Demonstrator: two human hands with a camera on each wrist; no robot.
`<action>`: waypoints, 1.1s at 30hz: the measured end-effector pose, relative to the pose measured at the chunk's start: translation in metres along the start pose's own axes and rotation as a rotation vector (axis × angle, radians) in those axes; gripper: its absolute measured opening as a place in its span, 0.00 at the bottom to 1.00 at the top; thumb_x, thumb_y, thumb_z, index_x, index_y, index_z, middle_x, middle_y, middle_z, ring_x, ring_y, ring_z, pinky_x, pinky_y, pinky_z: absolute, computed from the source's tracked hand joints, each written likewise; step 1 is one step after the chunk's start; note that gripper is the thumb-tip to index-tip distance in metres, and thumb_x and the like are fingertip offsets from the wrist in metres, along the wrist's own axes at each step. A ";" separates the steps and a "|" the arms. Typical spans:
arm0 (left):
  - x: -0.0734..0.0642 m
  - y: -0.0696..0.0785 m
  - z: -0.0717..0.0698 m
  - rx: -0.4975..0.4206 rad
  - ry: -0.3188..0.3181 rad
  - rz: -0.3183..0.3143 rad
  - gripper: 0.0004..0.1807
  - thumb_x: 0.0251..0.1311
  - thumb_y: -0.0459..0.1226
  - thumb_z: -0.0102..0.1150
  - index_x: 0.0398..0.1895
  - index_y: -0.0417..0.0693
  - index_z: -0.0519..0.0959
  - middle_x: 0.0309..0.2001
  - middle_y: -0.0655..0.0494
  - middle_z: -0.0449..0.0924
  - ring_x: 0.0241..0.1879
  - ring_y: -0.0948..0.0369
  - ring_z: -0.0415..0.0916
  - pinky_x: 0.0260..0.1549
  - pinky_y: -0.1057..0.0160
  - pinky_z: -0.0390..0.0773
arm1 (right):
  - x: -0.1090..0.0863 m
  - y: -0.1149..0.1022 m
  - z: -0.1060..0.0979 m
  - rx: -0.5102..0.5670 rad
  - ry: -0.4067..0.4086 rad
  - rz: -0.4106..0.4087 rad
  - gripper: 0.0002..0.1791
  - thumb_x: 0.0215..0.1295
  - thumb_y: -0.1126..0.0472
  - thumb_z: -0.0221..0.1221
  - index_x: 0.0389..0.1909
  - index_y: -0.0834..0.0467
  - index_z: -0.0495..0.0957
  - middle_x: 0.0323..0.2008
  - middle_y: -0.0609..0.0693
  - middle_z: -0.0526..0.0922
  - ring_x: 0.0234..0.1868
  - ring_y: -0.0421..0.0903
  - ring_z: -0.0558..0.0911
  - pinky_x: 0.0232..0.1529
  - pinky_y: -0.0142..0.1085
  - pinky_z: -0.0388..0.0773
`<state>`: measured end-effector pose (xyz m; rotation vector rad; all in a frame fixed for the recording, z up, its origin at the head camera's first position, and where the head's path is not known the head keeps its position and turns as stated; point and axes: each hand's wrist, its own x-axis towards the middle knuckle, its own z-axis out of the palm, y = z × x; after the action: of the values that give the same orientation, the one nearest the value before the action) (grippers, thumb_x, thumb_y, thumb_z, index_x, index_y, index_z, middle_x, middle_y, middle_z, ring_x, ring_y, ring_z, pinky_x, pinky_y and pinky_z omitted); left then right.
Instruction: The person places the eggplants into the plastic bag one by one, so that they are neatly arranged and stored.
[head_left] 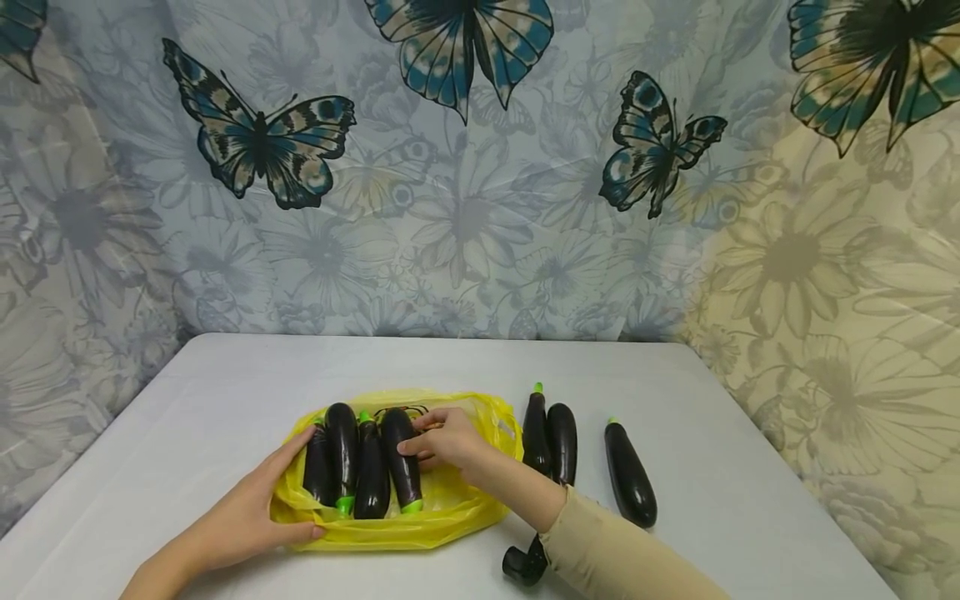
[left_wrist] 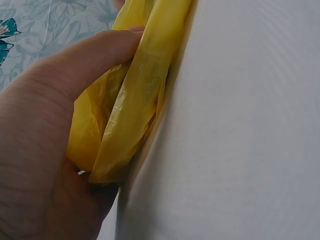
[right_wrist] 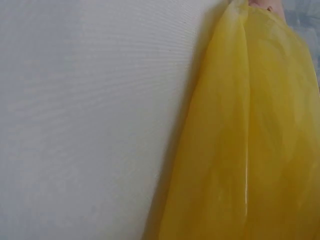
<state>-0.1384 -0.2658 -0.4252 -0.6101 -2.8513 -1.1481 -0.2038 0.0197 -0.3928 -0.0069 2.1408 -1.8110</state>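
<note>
A yellow plastic bag [head_left: 405,536] lies spread open on the white table, with several dark purple eggplants [head_left: 342,450] side by side in it. At the bag's left end my left hand [head_left: 243,512] grips it, thumb over the front rim and fingers along the left side. In the left wrist view, the thumb [left_wrist: 95,55] lies across the yellow plastic. My right hand [head_left: 453,446] reaches inside and holds the rightmost eggplant [head_left: 401,467] in the bag, thumb on its upper part. In the right wrist view, the bag's side [right_wrist: 250,140] hides most of that hand.
Two eggplants [head_left: 562,437] lie close together right of the bag, partly behind the right forearm. Another eggplant [head_left: 630,475] lies farther right. A short black cylindrical thing [head_left: 525,567] shows under the beige sleeve [head_left: 615,550]. Butterfly-patterned cloth [head_left: 465,250] hangs behind the table [head_left: 360,358].
</note>
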 end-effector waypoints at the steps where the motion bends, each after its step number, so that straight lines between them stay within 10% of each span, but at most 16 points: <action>1: 0.000 0.000 0.000 0.002 0.002 0.000 0.64 0.43 0.58 0.76 0.80 0.58 0.46 0.73 0.36 0.52 0.68 0.34 0.52 0.57 0.27 0.57 | 0.000 0.000 0.000 0.001 -0.002 0.001 0.21 0.53 0.69 0.72 0.49 0.66 0.79 0.38 0.56 0.81 0.31 0.51 0.84 0.38 0.44 0.84; 33: -0.001 0.000 -0.001 0.016 0.026 0.027 0.63 0.44 0.57 0.76 0.79 0.54 0.47 0.72 0.34 0.54 0.67 0.33 0.55 0.56 0.27 0.59 | 0.000 0.003 0.001 -0.009 0.000 0.016 0.17 0.56 0.65 0.71 0.47 0.66 0.83 0.35 0.53 0.84 0.32 0.48 0.83 0.39 0.43 0.84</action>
<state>-0.1377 -0.2665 -0.4245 -0.6255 -2.8186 -1.1206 -0.2029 0.0190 -0.3956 0.0087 2.1429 -1.7928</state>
